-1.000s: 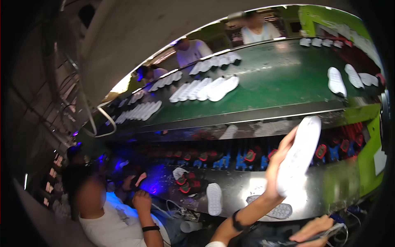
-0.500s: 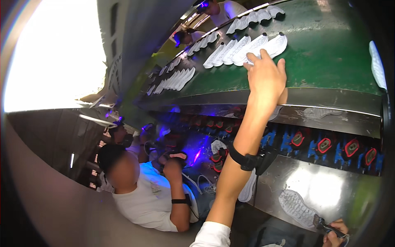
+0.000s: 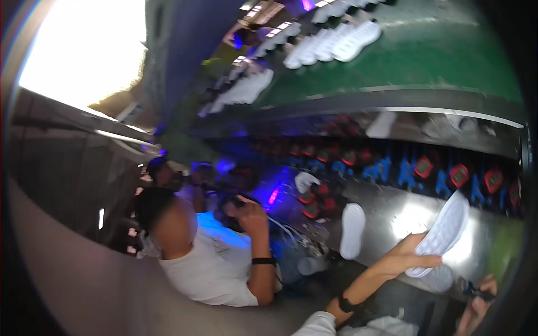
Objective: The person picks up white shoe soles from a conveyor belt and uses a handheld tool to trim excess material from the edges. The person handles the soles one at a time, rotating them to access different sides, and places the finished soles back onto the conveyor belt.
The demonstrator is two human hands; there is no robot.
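My left hand [image 3: 413,255] grips a white shoe sole [image 3: 450,227], tilted up above the metal worktop, fingers behind it and thumb across its lower end. Partly hidden beneath it, another pale sole [image 3: 440,280] lies on the worktop. At the lower right, my right hand [image 3: 483,297] is closed round the handle of a small black brush [image 3: 468,288], whose head is close to that lower sole; blur hides whether they touch. One more white sole [image 3: 352,231] lies flat to the left of my left hand.
Beyond the worktop [image 3: 386,215] runs a rack of red-rimmed dark pieces on blue holders [image 3: 423,167]. Past it, a green conveyor belt [image 3: 437,61] carries rows of white soles [image 3: 330,45]. A co-worker in a white shirt [image 3: 210,269] sits to the left.
My left hand has come down from the belt to the worktop, bringing a white sole from the row. The brush in my right hand has shifted slightly right and up.
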